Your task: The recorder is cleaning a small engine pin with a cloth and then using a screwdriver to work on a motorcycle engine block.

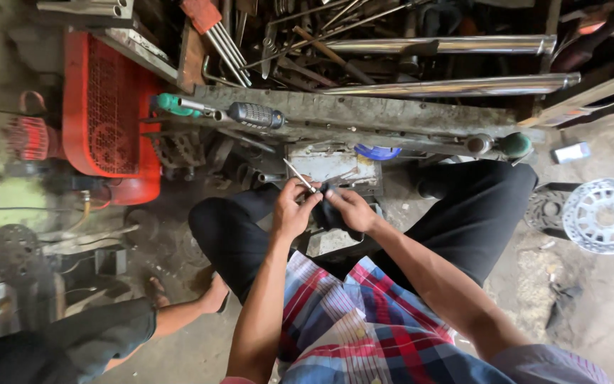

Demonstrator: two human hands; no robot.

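**A:** What is on the far left?

**B:** A red compressor [111, 114] stands on a dirty concrete floor [605, 313], with a dark sprocket [10, 250] lying lower down near the left edge. Another person's bare leg [179, 313] and sandalled foot reach in along the bottom left.

**A:** And in the middle?

**B:** The wearer sits with knees apart, in black trousers [477, 213] and a plaid shirt [364, 320]. Both hands meet between the knees. The left hand [291, 210] is closed, pinching a thin metal tool [298, 175] between thumb and fingers; the tool slants up and to the left. The right hand [349, 210], just beside it and touching, is closed around a small black part [330, 213]. The tool's lower end meets that part; I cannot tell exactly how.

**A:** What lies beyond the hands?

**B:** A worn grey bench [364, 114] crosses the view, holding a green-handled screwdriver [179, 105] and a black handle [256, 114]. Behind it, two chrome tubes [456, 85] lie among piled scrap.

**A:** And the right?

**B:** A silver brake disc [605, 215] lies flat on the floor, well apart from the hands.
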